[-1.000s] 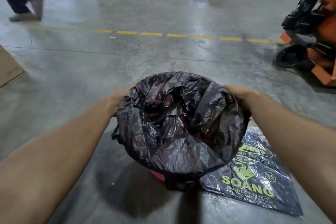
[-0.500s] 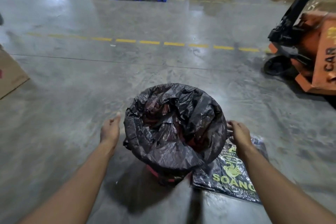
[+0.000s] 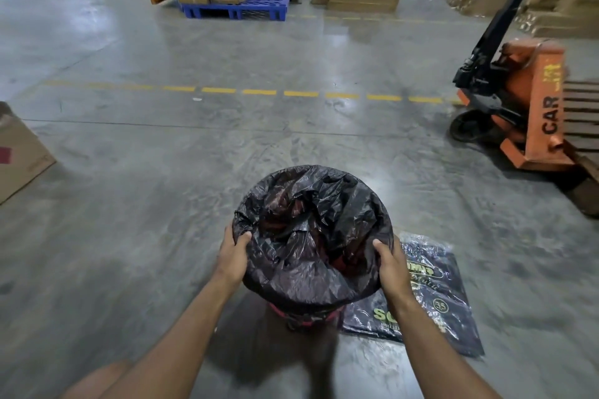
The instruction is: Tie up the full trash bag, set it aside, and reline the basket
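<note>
A black trash bag (image 3: pixel 311 236) lines a round basket and folds over its rim; reddish waste shows inside. Only a strip of the red basket (image 3: pixel 304 317) peeks out below the bag. My left hand (image 3: pixel 233 256) grips the bag's folded edge on the left side, thumb over the rim. My right hand (image 3: pixel 390 264) grips the edge on the right side the same way. A flat pack of new black bags (image 3: pixel 434 304) with yellow print lies on the floor just right of the basket, partly behind my right forearm.
An orange pallet jack (image 3: pixel 525 107) stands at the right. A cardboard box (image 3: pixel 19 155) sits at the left edge. Stacked cartons on a blue pallet (image 3: pixel 236 8) stand far ahead, beyond a dashed yellow floor line (image 3: pixel 259 92).
My hands came off the basket's sides, hung open beside it, then closed on the bag's rim nearer to me. The view rose and pulled back, and the walking person left the frame.
</note>
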Motion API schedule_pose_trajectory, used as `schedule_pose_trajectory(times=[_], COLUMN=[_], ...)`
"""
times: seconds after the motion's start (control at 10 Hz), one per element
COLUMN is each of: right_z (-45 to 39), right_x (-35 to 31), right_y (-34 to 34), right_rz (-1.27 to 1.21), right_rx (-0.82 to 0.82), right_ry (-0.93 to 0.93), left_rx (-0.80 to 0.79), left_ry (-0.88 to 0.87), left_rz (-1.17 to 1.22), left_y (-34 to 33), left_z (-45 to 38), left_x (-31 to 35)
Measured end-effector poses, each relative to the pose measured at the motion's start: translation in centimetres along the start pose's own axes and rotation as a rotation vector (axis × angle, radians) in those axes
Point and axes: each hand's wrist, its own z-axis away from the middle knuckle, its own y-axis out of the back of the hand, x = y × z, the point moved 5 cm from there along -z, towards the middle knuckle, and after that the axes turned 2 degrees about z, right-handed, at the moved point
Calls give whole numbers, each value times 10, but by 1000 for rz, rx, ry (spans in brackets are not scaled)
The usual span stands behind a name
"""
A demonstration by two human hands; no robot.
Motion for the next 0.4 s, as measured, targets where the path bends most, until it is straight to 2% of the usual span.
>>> schedule_pose_trajectory(times=[0.2, 0.3, 0.4], right_z=[-10, -11, -8], right_x=[-2, 0, -30], right_y=[-3, 4, 13], right_rz=[98, 201, 508], right_rx=[-57, -145, -378], right_ry=[-77, -82, -56], left_rx=[16, -30, -173], left_ry=[40, 72, 168], left_rz=[-115, -83, -102], left_y=[2, 4, 13], left_z=[-3, -3, -12], left_x=[-2, -1, 6])
